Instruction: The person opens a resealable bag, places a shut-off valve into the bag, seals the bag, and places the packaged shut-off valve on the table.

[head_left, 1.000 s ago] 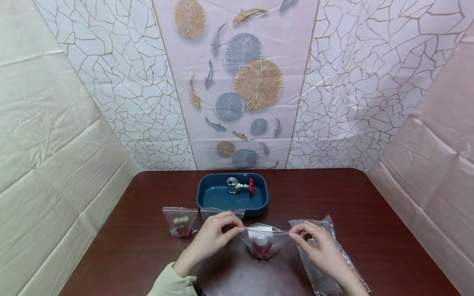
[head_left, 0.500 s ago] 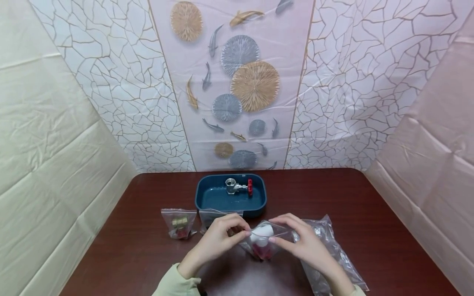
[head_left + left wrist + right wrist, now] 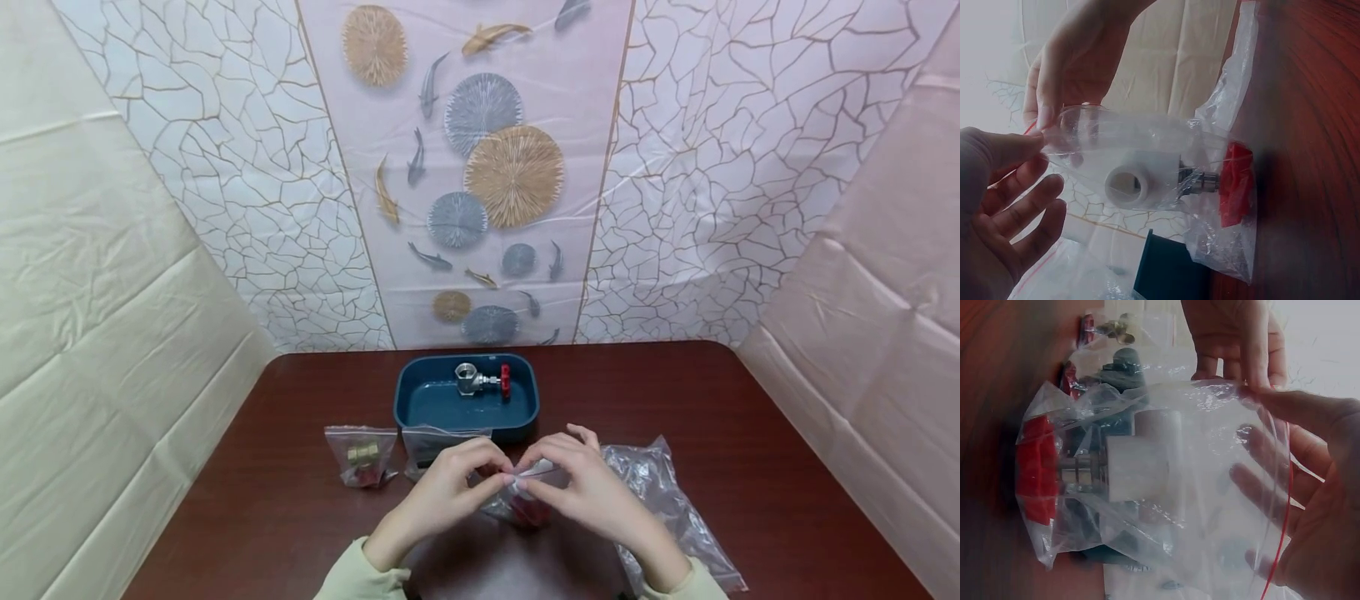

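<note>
Between my hands a clear zip bag [image 3: 498, 505] stands low over the table, its top bunched at the fingertips. Inside it is a white valve [image 3: 1154, 178] with a metal stem and a red handwheel [image 3: 1037, 470] pointing down. My left hand [image 3: 459, 482] pinches the zip edge between thumb and forefinger. Right up against it, my right hand [image 3: 576, 483] pinches the same edge; in the right wrist view its other fingers spread behind the clear plastic. The bag's red zip line curves down past the right hand in that view.
Behind the hands, a blue tray [image 3: 401, 400] holds a metal valve [image 3: 471, 379] with a red handwheel. Left of it stands a zip bag with a brass valve [image 3: 363, 454]; another zip bag [image 3: 442, 437] sits against the tray's front. A crumpled clear bag [image 3: 667, 492] lies to the right.
My right hand has moved left along the zip edge, from the bag's right corner to meet the left hand. The left hand has shifted slightly right. The bag's mouth has bunched together.
</note>
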The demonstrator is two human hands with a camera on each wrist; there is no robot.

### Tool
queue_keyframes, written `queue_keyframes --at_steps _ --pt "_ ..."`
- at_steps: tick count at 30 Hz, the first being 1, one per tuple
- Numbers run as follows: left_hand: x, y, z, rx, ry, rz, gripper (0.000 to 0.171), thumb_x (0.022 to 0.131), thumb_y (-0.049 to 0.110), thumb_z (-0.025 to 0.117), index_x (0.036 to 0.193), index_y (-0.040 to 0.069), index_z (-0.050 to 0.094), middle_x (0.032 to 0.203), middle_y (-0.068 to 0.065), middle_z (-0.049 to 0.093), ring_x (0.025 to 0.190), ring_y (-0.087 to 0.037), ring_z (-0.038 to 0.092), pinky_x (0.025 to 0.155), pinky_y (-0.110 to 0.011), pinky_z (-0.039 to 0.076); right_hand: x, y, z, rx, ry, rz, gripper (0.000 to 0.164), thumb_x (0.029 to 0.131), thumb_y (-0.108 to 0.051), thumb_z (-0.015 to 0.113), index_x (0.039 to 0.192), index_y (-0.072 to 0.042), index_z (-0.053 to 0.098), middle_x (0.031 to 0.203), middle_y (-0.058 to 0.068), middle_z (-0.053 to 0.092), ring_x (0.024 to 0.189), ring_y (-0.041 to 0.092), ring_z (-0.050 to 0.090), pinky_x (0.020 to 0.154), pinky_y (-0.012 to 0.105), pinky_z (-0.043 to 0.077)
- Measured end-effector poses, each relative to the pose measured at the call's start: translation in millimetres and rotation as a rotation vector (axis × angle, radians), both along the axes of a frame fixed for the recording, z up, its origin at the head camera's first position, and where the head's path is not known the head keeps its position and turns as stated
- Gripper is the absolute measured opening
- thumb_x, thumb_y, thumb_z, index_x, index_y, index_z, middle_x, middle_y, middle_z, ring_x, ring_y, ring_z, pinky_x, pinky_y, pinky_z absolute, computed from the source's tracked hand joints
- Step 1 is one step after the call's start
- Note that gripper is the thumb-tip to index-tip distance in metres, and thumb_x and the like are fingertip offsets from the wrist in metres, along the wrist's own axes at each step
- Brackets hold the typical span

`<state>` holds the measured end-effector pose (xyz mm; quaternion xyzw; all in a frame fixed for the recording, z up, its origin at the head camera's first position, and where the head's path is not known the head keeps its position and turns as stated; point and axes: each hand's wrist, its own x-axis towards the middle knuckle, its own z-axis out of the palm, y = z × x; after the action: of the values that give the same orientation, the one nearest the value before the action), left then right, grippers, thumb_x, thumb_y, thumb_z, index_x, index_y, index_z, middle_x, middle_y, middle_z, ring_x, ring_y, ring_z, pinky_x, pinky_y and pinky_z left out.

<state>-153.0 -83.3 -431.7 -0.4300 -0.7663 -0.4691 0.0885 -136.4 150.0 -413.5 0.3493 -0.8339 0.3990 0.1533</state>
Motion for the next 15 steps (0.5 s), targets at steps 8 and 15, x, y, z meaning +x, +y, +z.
queue_keyframes --at_steps 8,15 --pt "-0.9 -0.9 -1.0 -0.008 -0.002 0.001 0.006 0.099 0.02 0.067 0.104 0.021 0.069 0.098 0.011 0.063 0.085 -0.004 0.059 0.07 -0.027 0.054 -1.5 -4.8 -2.7 -0.005 0.009 -0.016 0.02 0.083 -0.014 0.083 0.092 -0.027 0.071 0.093 -0.02 0.067 0.092 0.003 0.062 0.102 0.063 0.025" --pt "0.3 -1.3 -0.2 -0.018 -0.002 0.024 0.005 0.098 0.018 0.068 0.102 0.02 0.069 0.097 0.011 0.064 0.086 -0.003 0.059 0.072 -0.03 0.055 -0.5 -8.9 -4.1 0.005 0.047 -0.038 0.017 0.083 -0.013 0.083 0.09 -0.023 0.072 0.092 -0.018 0.067 0.09 0.002 0.063 0.102 0.057 0.028"
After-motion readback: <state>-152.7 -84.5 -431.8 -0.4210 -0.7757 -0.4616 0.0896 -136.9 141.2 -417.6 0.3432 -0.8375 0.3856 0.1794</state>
